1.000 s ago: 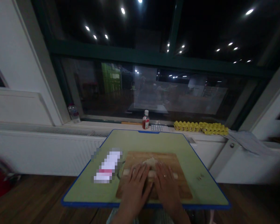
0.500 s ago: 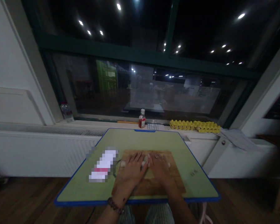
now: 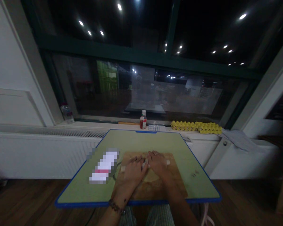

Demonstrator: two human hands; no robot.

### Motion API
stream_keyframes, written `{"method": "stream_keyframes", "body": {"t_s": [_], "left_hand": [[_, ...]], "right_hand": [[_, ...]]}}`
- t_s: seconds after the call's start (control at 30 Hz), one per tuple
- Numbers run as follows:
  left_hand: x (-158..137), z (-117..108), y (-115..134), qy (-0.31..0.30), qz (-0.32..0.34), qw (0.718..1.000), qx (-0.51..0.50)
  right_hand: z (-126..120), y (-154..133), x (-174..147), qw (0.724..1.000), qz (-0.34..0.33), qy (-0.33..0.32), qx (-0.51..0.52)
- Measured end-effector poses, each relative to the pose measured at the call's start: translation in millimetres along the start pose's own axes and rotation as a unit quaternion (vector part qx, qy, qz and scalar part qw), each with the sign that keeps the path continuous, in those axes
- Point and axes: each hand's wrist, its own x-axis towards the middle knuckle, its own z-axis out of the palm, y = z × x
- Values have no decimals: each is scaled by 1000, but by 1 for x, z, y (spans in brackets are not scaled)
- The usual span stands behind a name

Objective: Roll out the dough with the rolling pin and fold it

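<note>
A pale rod (image 3: 168, 162), with the look of a rolling pin, lies across a wooden board (image 3: 176, 185); both its ends show, and its middle is mostly under my hands. My left hand (image 3: 135, 171) rests flat on its left part, fingers stretched forward. On the right part lies my right hand (image 3: 157, 164), palm down, its fingers also extended. The thumbs come close together over the middle. Between my wrists and the rod, a pale flat patch (image 3: 152, 177), perhaps dough or clay, shows on the board. What lies under the palms is hidden.
The board sits on a green table (image 3: 129, 141) with a blue edge (image 3: 193, 201). Left of it lies a pixelated white oblong (image 3: 105, 166). On the window sill stand a bottle of reddish liquid (image 3: 143, 121), a yellow egg carton (image 3: 195, 127) and a clear bottle (image 3: 67, 113).
The rod has turned slightly: its right end is farther from me, its left end nearer. My right hand has shifted a little forward and left, my left hand slightly back.
</note>
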Motion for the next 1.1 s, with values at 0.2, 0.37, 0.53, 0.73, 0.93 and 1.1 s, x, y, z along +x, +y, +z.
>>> {"method": "stream_keyframes", "body": {"t_s": [0.2, 0.37, 0.53, 0.73, 0.93, 1.1], "left_hand": [[-8, 4, -2, 39, 2, 999, -1], [-17, 19, -9, 138, 49, 989, -19], [-35, 27, -10, 162, 61, 984, -33], [-52, 15, -6, 125, 103, 985, -56], [-37, 4, -15, 79, 95, 990, -61], [-21, -2, -9, 58, 61, 996, -37]], "right_hand": [[13, -1, -3, 999, -4, 36, 6], [16, -6, -11, 993, 59, 83, 56], [28, -9, -40, 983, 46, 153, 95], [48, -10, -69, 957, 29, 278, 75], [40, -8, -59, 968, 41, 234, 78], [29, -5, -41, 980, 65, 170, 86]]}}
